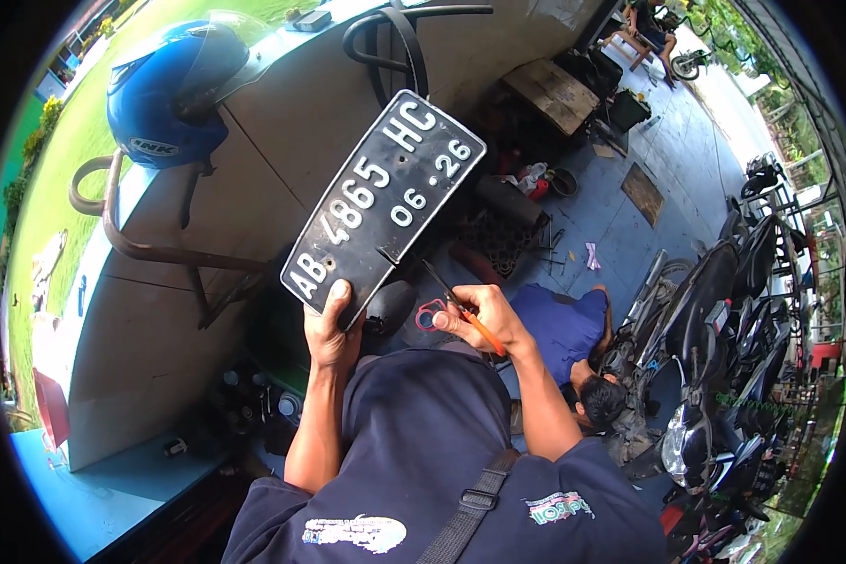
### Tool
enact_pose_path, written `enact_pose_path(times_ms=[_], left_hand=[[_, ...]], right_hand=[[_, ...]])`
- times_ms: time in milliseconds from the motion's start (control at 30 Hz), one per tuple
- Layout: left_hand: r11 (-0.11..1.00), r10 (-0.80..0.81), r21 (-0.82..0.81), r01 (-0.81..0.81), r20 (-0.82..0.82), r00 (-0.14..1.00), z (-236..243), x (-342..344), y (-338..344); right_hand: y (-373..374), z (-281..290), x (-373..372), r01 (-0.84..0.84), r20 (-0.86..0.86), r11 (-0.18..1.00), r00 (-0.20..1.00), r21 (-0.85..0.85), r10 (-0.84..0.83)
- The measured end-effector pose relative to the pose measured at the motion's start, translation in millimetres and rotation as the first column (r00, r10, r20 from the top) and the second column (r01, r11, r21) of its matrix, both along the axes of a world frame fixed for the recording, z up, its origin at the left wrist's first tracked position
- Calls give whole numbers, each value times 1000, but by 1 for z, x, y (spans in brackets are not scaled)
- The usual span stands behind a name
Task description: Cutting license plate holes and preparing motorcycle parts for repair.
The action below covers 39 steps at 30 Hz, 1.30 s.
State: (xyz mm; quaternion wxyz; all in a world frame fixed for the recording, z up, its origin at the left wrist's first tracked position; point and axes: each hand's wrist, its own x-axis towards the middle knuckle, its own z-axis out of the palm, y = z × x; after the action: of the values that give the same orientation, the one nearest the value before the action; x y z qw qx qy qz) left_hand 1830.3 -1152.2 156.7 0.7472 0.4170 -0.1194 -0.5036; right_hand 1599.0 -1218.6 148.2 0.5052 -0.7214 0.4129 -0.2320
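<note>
My left hand (333,329) grips the lower left end of a black motorcycle number plate (348,221), thumb on its front. The plate is tilted, with raised white characters and a white rim. A thin dark strip (386,258) crosses its lower right edge. In my right hand (492,318), closed, is a hand tool with an orange handle (488,336) and narrow dark jaws (437,283), which look like pliers. Those jaws point up toward the plate, apart from it. By my right thumb is a small red loop (430,316); what it belongs to, I cannot make out.
A blue helmet (164,99) rests on the low wall at left, beside a bent metal rail (174,252). Another person in a blue shirt (559,329) crouches at right beside several parked motorcycles (700,320). Farther off stand a wooden table (552,94) and a bucket (562,182).
</note>
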Motion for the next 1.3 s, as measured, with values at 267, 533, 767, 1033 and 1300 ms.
enact_pose_path(times_ms=[267, 533, 767, 1033, 1300], left_hand=[[954, -273, -101, 283, 98, 957, -4, 23, 2], [957, -277, -64, 284, 101, 956, -7, 22, 7], [963, -269, 35, 268, 187, 945, -5, 31, 7], [964, -264, 37, 262, 67, 962, -17, 26, 8], [937, -339, 8, 350, 265, 903, -9, 43, 4]], right_hand=[[-5, 19, 15, -106, -197, 994, 976, -30, 98], [1, 10, 24, -139, -114, 988, 983, 61, 145], [13, 25, 38, 14, -150, 994, 989, 107, 2], [27, -8, 49, 89, -7, 995, 996, -33, -90], [17, 4, 33, -6, -62, 1000, 998, -1, 6]])
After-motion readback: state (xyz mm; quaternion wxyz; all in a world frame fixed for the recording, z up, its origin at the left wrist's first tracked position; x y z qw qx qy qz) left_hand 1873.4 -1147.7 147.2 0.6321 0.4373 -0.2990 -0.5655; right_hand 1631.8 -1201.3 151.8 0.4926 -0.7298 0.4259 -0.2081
